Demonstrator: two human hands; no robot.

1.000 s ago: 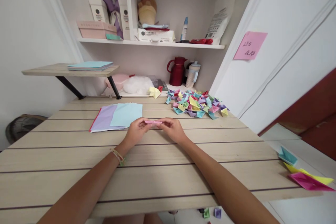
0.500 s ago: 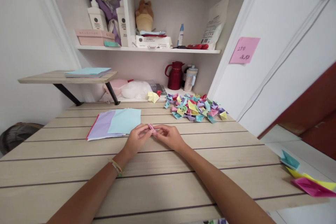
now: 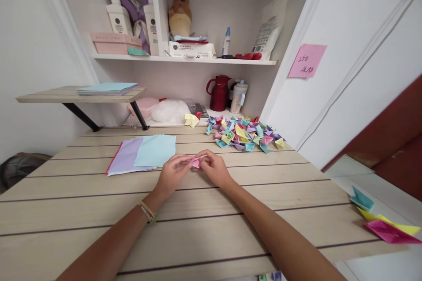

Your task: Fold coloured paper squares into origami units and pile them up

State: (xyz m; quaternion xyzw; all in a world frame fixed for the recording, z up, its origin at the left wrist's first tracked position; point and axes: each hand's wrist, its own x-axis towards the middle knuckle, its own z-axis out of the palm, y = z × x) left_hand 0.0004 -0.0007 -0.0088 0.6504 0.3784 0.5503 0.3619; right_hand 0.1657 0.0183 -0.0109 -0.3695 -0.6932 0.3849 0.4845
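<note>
Slatted tabletop (image 3: 211, 237) before white shelving (image 3: 214, 13)

Pink paper (image 3: 196, 163) is pinched by the fingers of the left hand (image 3: 172, 173) and right hand (image 3: 216, 168) above the tabletop. Sheets (image 3: 145, 153) are laid at its rear left, paper boats (image 3: 243, 134) heaped at its rear right.

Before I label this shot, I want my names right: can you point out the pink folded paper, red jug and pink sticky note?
Pink folded paper (image 3: 196, 163): head view, on its visible flap.
Red jug (image 3: 219, 94): head view, mid-body.
Pink sticky note (image 3: 307, 61): head view, middle of its face.
</note>
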